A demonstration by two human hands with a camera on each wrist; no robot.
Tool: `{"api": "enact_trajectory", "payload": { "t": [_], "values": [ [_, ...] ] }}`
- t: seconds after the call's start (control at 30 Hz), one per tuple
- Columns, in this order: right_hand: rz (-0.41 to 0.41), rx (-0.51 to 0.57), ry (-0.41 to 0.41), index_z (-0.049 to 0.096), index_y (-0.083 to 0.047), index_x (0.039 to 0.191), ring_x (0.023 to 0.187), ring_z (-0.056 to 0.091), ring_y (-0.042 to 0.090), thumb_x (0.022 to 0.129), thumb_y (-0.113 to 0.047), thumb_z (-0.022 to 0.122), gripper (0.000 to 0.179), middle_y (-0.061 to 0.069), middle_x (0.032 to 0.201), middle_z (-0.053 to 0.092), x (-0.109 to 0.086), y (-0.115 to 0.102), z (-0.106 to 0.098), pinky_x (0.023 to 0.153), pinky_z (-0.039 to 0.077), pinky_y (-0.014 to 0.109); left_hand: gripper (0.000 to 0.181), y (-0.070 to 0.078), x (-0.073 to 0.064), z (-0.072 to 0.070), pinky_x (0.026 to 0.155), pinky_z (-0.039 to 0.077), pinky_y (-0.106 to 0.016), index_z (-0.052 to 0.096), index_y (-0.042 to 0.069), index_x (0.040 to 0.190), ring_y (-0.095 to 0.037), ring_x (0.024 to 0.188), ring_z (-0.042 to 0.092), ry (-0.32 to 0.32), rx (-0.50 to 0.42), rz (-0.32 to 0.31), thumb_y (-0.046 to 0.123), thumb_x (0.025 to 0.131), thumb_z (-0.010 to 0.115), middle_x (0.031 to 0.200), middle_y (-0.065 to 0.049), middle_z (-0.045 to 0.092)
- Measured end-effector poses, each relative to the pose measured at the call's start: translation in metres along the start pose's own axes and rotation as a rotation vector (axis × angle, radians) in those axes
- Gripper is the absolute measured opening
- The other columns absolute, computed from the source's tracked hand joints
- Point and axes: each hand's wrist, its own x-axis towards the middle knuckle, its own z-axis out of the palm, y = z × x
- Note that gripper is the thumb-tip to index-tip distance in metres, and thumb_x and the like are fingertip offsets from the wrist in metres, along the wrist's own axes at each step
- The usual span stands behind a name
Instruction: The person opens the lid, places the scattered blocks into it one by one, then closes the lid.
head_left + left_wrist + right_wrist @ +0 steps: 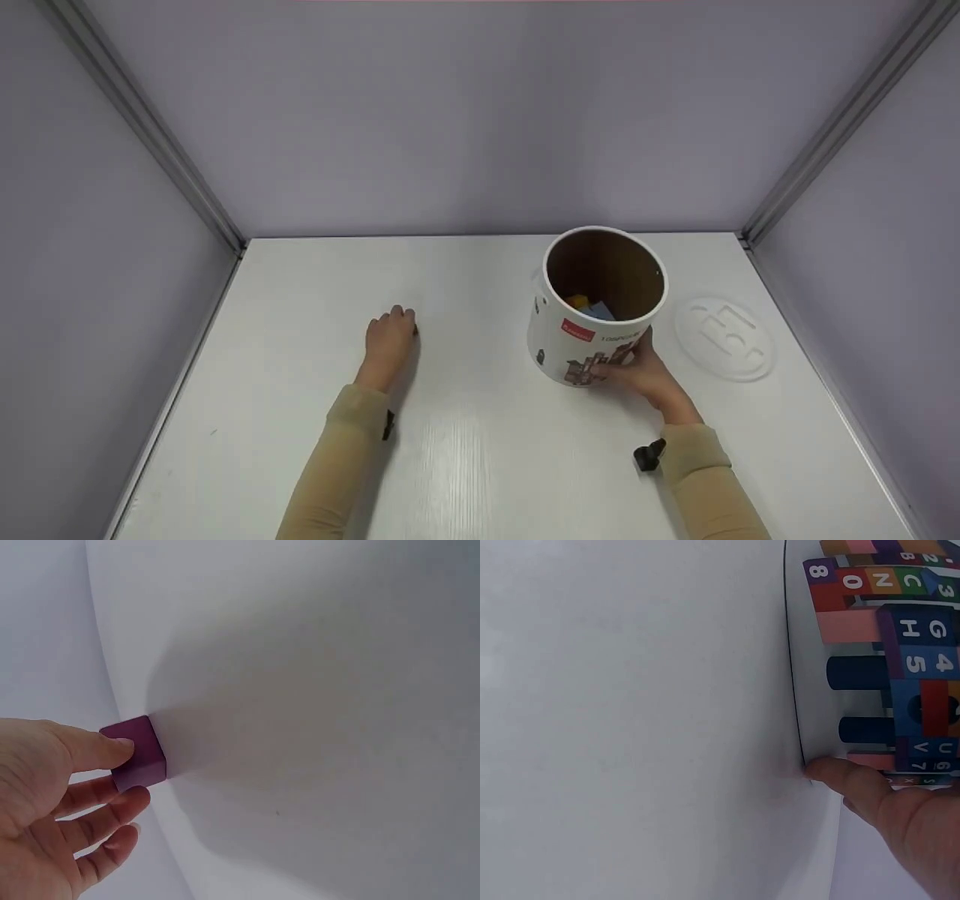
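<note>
My left hand rests low over the table, left of centre. Between its thumb and fingers it pinches a purple block, best seen in the left wrist view, close to the white surface. On the right stands a white bucket with printed pictures of letter and number blocks. My right hand grips the bucket's lower near side, the thumb along the wall by the base. Inside, an orange piece and a light blue piece show; the rest of the contents is hidden.
A translucent round lid lies right of the bucket on the white table. Grey panels close off the back and both sides. A small black device is strapped at the right wrist.
</note>
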Motion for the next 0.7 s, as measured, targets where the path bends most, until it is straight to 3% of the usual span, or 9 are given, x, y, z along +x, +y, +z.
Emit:
{"api": "enact_trajectory", "payload": {
  "t": [0.37,0.7],
  "values": [
    [-0.034,0.021,0.011,-0.006,-0.019,0.153,0.147,0.009,0.030,0.073,-0.020,0.088,0.123,0.012,0.157,0.019,-0.002,0.000,0.000,0.117,0.008,0.051,0.008,-0.002,-0.001,-0.002,0.061,0.052,-0.046,0.065,0.001,0.090,-0.033,0.072,0.063,-0.012,-0.134,-0.034,0.009,0.091,0.069,0.083,-0.013,0.059],
    [-0.015,0.012,0.000,-0.008,-0.015,0.153,0.147,0.006,0.033,0.074,-0.019,0.088,0.124,0.016,0.159,0.015,-0.003,-0.006,0.000,0.117,0.007,0.052,0.009,0.006,-0.002,-0.015,0.063,0.052,-0.040,0.066,0.001,0.088,-0.026,0.071,0.061,0.110,-0.391,-0.075,0.006,0.088,0.072,0.082,-0.010,0.058]
  ]
}}
